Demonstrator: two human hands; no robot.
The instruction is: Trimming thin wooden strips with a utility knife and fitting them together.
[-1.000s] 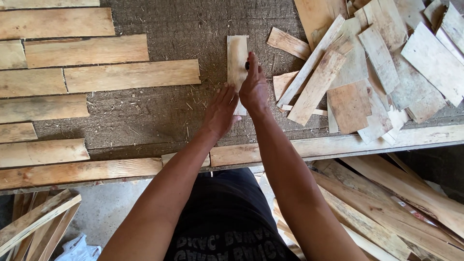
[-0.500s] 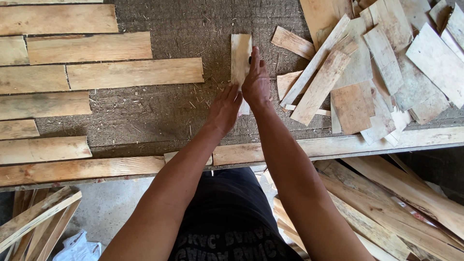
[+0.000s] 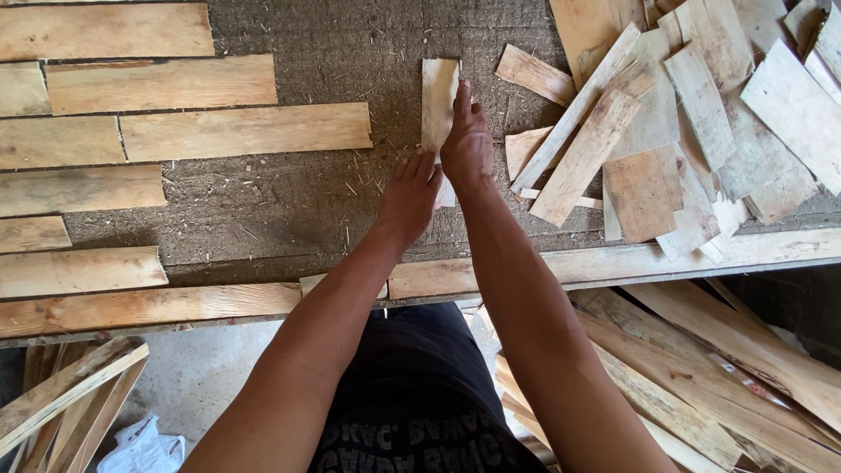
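On the rough, fibre-strewn surface (image 3: 289, 201), the work seen here is the laying of thin wood strips side by side. At the left, several long veneer strips (image 3: 245, 130) already lie flat in rows, end to end and nearly edge to edge, so that part looks done. The middle of the surface shows bare, with only one short veneer piece (image 3: 437, 98) set upright in the view, apart from the laid rows.

The right hand (image 3: 466, 144) rests along the right edge of that short piece, fingers stretched out flat, pressing or steadying rather than closed round it. The left hand (image 3: 410, 194) lies just below and to the left, fingers extended on the surface near the piece's lower end; whether it touches the wood I cannot tell.

To the right, a loose heap of veneer offcuts (image 3: 666, 114) lies unsorted, overlapping at all angles, which suggests much is left. More planks (image 3: 701, 368) lie below the surface's front rail (image 3: 613, 263).
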